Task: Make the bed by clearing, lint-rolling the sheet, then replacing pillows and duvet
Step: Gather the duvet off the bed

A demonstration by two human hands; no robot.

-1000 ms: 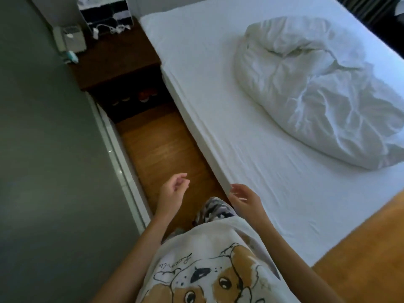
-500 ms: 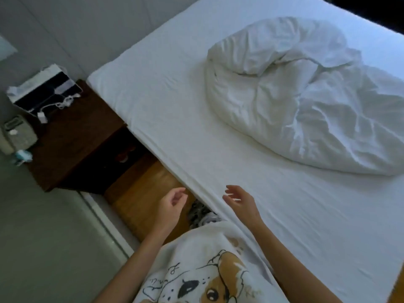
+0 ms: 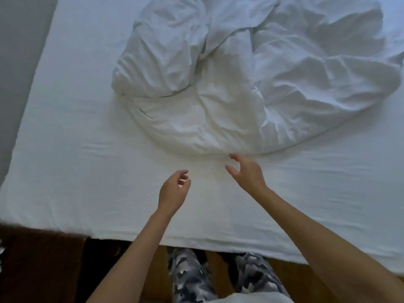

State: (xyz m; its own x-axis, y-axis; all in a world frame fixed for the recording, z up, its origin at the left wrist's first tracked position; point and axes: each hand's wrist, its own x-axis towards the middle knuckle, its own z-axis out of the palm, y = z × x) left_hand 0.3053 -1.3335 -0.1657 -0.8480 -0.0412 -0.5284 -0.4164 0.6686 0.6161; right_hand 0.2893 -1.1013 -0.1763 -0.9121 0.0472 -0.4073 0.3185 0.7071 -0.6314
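Note:
A crumpled white duvet [image 3: 229, 84] lies bunched in the middle and far right of the bed, on the white fitted sheet [image 3: 76, 160]. Both arms reach out over the sheet from the near edge. My right hand [image 3: 247, 173] hovers with fingers spread and loosely curved, its fingertips just short of the duvet's near fold. My left hand [image 3: 173, 190] hangs lower and to the left, fingers loosely curled, holding nothing. No pillows or lint roller are in view.
A dark wooden bedside table [image 3: 39, 265] stands at the lower left against the mattress edge. A grey wall [image 3: 19, 51] runs along the bed's left side. Wooden floor [image 3: 290, 278] shows beneath my patterned trousers.
I have turned to face the bed and leaned over it. Both hands moved forward from beside the mattress edge out over the sheet, the right one reaching near the duvet.

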